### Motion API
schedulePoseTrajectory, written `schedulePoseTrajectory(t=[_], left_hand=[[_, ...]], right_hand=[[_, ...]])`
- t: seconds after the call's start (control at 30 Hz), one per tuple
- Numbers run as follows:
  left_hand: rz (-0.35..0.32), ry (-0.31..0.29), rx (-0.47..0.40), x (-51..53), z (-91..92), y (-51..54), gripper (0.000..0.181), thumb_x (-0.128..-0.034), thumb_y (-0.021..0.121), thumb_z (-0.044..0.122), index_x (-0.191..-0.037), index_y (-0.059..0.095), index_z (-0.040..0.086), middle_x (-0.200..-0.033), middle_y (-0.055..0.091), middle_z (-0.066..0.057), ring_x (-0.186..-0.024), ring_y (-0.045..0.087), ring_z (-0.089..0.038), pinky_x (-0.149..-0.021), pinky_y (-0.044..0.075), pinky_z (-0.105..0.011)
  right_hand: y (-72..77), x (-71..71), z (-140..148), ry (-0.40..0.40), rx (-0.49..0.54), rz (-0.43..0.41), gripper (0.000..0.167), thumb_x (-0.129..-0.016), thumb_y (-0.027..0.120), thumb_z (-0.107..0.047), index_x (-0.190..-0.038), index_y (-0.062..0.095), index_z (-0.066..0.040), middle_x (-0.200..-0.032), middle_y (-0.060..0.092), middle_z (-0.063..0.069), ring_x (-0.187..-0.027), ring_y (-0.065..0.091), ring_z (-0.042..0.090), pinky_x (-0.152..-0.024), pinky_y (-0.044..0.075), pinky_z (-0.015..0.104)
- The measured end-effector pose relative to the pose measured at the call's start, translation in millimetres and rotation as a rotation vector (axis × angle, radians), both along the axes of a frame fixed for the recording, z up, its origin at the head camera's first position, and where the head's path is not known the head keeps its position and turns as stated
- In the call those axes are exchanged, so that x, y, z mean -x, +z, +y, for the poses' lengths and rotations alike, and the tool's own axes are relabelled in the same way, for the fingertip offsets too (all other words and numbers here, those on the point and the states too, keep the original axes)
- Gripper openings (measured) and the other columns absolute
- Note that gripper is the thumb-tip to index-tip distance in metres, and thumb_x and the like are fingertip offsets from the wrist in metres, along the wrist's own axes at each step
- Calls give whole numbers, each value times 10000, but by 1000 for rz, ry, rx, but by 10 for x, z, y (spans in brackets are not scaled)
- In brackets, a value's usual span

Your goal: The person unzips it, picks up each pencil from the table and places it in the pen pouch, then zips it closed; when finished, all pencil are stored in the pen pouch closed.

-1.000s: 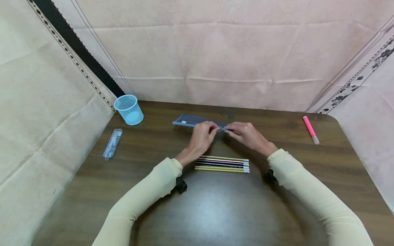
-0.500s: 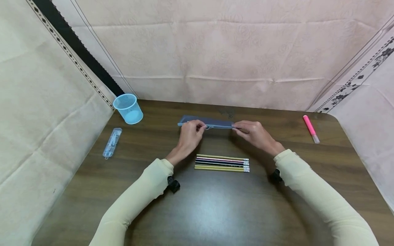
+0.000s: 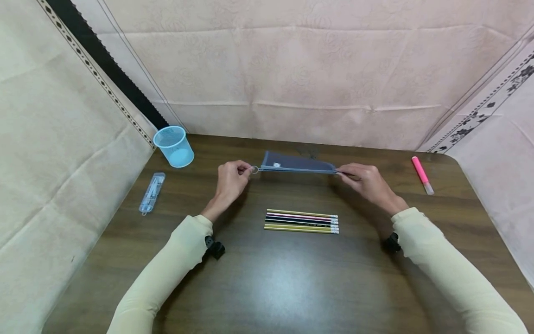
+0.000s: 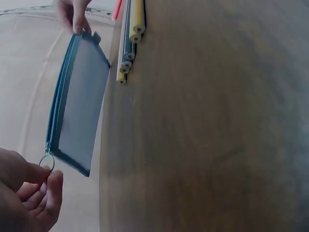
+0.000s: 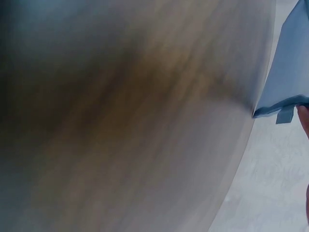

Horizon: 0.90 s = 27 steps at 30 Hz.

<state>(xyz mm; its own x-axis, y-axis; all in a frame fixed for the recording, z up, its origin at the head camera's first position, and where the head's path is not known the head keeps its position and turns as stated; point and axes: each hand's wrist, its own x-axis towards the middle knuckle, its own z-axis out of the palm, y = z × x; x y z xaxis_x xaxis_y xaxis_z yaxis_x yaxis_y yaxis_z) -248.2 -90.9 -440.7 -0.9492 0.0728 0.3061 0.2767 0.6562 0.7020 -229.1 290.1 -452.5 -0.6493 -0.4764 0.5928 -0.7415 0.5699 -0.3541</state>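
A translucent blue zipper pouch [image 3: 298, 164] is stretched between both hands, above the back of the table. My left hand [image 3: 231, 181] pinches the ring [image 4: 47, 155] of the zipper pull between thumb and finger, and the slider sits at the pouch's left end. At the opposite end my right hand [image 3: 369, 183] pinches the pouch's corner by the zipper; in the right wrist view only a bit of its finger shows beside a small tab [image 5: 285, 116]. Several pencils [image 3: 302, 221] lie side by side on the table, nearer than the pouch, eraser ends to the right.
A light blue plastic cup [image 3: 178, 155] stands at the back left of the wooden table [image 3: 283, 287]. In front of it lies a slim clear blue case [image 3: 152, 194]. A pink marker [image 3: 420, 172] rests at the far right. Pale cloth [image 3: 292, 69] hangs behind the table.
My left hand has moved left with the zipper ring, from near the right hand to the pouch's left end. My right hand has shifted right, and the pouch with it.
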Motion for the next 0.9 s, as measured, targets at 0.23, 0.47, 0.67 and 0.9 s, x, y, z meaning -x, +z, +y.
schedulePoseTrajectory(t=[0.23, 0.47, 0.67, 0.9], left_hand=[[-87, -64, 42, -20, -35, -18, 118, -942, 698, 90, -954, 770, -3, -844, 767, -124, -708, 708, -198, -609, 537, -276], [66, -186, 278, 3, 103, 165, 341, -920, 747, 186, -1211, 703, 14, -1152, 701, -158, -1044, 657, -277, -921, 559, -423], [97, -439, 414, 187, 279, 241, 363, -908, 746, 293, -1191, 738, 67, -1170, 725, -96, -1082, 611, -236, -956, 539, -371], [89, -531, 389, 262, 355, 239, 203, -935, 720, 212, -1066, 784, 71, -1035, 758, -76, -970, 659, -220, -903, 554, -367]], right_hand=[[1, -48, 37, -18, 6, -32, 260, -794, 760, 138, -1036, 748, 43, -972, 763, 143, -831, 735, 237, -817, 426, -31], [29, -46, -7, -19, -10, -23, 266, -802, 769, 110, -1052, 751, 19, -993, 763, 125, -850, 732, 209, -823, 428, -28], [-9, -39, -70, -6, 5, 1, 290, -783, 768, 141, -1046, 749, 20, -985, 762, 127, -840, 732, 219, -809, 440, -17], [4, -43, -103, 33, -20, 1, 264, -812, 773, 82, -1059, 748, -5, -1007, 762, 99, -884, 728, 188, -865, 491, 50]])
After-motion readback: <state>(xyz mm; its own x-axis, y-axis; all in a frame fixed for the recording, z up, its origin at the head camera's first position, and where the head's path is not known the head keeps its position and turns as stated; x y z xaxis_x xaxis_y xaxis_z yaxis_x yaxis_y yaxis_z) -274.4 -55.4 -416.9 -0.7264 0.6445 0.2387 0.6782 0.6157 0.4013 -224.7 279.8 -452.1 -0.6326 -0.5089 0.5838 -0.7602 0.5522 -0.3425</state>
